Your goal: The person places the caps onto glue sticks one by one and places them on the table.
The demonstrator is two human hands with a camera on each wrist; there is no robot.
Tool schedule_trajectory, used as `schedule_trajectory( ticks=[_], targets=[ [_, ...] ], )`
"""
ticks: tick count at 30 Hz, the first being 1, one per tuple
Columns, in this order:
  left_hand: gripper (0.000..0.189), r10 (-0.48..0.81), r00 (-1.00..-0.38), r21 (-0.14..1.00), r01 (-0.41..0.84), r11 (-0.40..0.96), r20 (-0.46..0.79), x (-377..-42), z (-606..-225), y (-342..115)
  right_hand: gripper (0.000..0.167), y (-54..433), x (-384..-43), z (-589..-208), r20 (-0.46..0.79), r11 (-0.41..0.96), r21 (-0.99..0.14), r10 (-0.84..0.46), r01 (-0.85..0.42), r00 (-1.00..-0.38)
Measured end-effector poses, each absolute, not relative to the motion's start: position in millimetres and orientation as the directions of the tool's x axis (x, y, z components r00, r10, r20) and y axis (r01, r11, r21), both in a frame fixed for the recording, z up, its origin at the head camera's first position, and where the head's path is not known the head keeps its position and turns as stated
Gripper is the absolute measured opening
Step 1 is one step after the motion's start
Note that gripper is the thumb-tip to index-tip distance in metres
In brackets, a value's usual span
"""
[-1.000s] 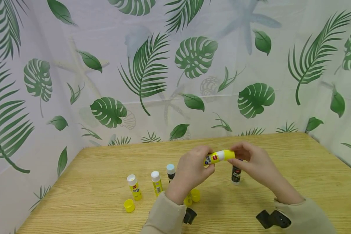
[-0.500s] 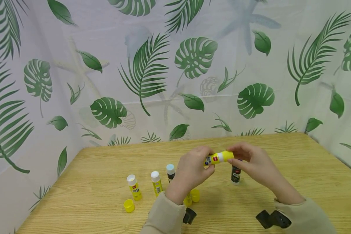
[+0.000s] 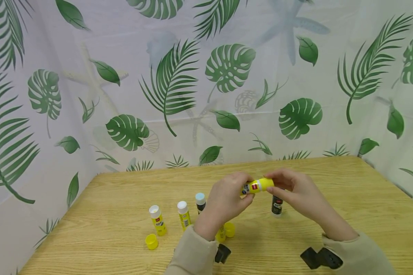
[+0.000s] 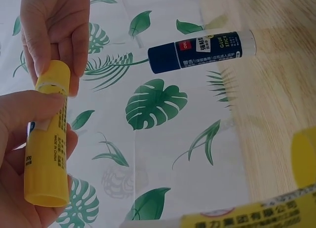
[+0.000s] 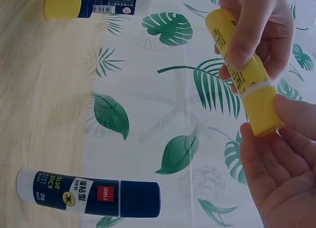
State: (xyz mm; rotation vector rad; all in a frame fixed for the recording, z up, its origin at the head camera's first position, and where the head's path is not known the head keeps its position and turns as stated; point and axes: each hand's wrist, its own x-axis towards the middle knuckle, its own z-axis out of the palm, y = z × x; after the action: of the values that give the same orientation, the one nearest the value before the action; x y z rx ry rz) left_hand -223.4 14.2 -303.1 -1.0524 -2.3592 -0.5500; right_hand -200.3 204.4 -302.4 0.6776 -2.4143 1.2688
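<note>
My left hand (image 3: 225, 196) grips the body of a yellow glue stick (image 4: 47, 159), held tilted above the table. The thumb and fingers of my right hand (image 3: 301, 193) pinch its yellow cap (image 3: 266, 184) at the other end. Between cap and body a narrow white band (image 5: 254, 88) shows in the right wrist view. A dark blue glue stick (image 5: 89, 192) with its cap on stands upright on the table, just behind my right fingers in the head view.
Left of my left arm stand two yellow glue sticks (image 3: 158, 220) with white tops and a dark one (image 3: 200, 202) with a pale blue top. A loose yellow cap (image 3: 152, 241) lies in front. Another yellow stick (image 3: 221, 234) and cap (image 3: 230, 230) are partly behind my left wrist.
My right hand has moved slightly left with the cap, towards the glue stick's body. The white band between them has narrowed. My left hand stays almost in place.
</note>
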Motion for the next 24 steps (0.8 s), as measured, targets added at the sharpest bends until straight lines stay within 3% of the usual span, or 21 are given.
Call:
schedule_trajectory(
  ticks=[13, 24],
  targets=[
    [0.029, 0.567, -0.607, 0.206, 0.762, 0.614, 0.557, -221.3, -298.8, 11.8, 0.028, 206.6, -198.0, -299.2, 0.499, 0.472, -0.682, -0.260, -0.559, -0.827],
    [0.029, 0.576, -0.528, 0.134, 0.799, 0.587, 0.625, -217.6, -295.9, 11.4, 0.026, 205.5, -196.1, -296.2, 0.493, 0.455, -0.702, -0.243, -0.547, -0.835]
  ],
)
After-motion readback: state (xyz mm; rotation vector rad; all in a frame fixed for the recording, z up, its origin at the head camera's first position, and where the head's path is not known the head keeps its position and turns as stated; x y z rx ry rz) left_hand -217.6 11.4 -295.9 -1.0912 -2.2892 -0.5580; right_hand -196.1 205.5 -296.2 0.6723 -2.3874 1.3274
